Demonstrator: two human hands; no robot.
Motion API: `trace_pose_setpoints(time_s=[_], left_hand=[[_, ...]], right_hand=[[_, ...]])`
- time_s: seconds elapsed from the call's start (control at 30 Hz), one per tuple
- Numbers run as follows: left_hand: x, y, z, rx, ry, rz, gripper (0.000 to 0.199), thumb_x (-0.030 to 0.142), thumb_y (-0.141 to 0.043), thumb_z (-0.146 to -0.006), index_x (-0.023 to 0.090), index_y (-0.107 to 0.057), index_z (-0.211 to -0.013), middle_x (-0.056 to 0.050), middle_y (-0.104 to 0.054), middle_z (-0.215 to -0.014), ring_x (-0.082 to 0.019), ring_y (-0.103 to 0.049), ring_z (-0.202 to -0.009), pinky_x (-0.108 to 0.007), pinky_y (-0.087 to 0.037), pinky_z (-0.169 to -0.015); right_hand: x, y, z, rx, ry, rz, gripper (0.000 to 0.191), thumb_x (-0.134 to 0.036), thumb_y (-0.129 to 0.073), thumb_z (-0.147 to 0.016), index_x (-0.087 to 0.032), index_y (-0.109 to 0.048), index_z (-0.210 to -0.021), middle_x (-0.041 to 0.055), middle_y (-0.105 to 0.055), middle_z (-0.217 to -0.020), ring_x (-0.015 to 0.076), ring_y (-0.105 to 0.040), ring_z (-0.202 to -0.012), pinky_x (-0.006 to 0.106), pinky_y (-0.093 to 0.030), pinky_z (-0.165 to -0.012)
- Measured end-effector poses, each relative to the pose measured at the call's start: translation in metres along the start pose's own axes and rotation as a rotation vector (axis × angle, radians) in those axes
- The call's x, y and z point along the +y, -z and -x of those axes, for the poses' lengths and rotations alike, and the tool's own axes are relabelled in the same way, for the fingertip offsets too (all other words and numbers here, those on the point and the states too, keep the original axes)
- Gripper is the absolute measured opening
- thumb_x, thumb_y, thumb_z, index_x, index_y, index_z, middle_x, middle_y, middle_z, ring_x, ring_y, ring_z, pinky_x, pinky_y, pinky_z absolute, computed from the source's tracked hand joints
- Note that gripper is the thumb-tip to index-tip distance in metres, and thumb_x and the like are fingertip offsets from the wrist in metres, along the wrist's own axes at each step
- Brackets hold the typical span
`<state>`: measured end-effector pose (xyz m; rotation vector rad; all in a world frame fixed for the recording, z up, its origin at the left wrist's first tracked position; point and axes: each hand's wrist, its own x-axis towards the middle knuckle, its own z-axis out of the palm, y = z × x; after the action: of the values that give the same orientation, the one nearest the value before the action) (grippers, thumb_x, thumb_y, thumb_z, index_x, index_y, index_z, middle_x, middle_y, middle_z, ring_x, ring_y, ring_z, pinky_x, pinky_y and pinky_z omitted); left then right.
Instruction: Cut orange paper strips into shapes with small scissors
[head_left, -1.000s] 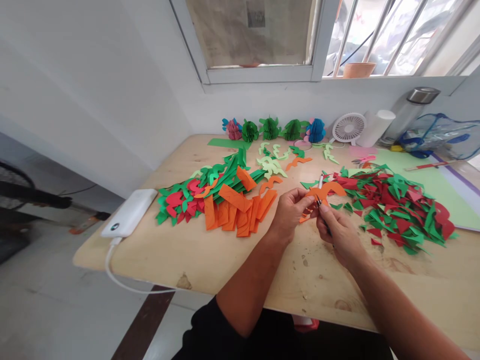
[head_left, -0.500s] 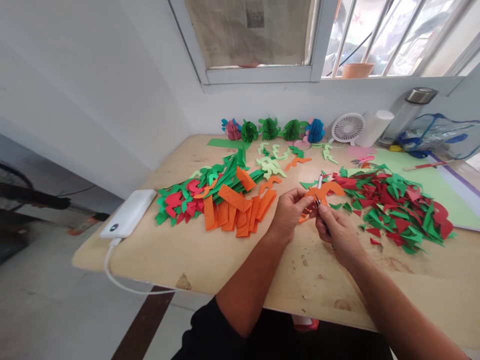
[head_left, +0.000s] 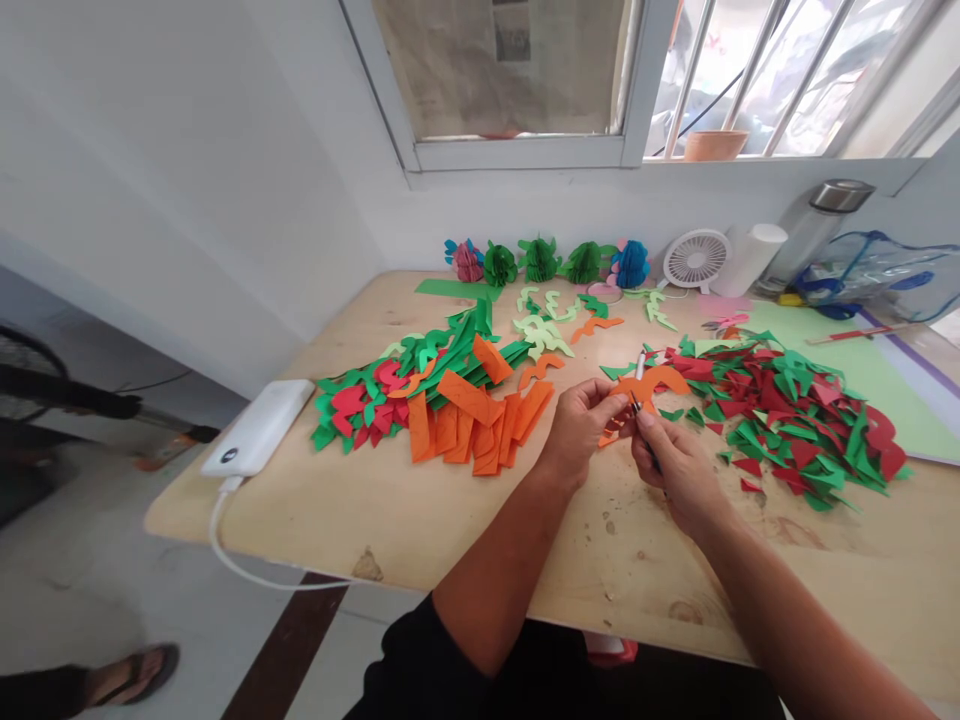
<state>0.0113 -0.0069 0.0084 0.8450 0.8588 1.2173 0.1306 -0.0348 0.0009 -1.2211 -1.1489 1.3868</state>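
Left hand [head_left: 574, 425] pinching a curvy orange paper piece [head_left: 666, 378] above the table [head_left: 600, 560]; right hand [head_left: 679, 465] closed round a dark-handled cutting tool [head_left: 658, 458], type unclear, tip at the paper. Outline looks mostly shaped; whether any cut remains, can't tell. Just left, folded orange strips [head_left: 466, 397], marked with lines, apparently uncut: a fair batch left. Right, red-green scrap heap [head_left: 802, 400], suggesting much cutting done. Farther, loose pale-green cutouts [head_left: 541, 333], seemingly finished. Against the wall, five paper figures [head_left: 540, 260] standing.
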Motion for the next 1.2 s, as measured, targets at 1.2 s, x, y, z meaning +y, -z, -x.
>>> trace_pose_setpoints(time_s=[1.2], left_hand=[[0.0006, -0.0004, 0.0002, 0.006, 0.013, -0.004, 0.018, 0.030, -0.067, -0.067, 0.015, -0.059, -0.066, 0.000, -0.060, -0.063, -0.008, -0.052, -0.054, -0.026, -0.043, -0.062]], right_hand=[[-0.0006, -0.0002, 0.0013, 0.011, 0.004, 0.002, 0.052, -0.066, -0.061, -0.074, -0.020, -0.045, -0.058, -0.0065, -0.035, -0.044, 0.0055, -0.023, -0.038, 0.022, -0.014, -0.036]])
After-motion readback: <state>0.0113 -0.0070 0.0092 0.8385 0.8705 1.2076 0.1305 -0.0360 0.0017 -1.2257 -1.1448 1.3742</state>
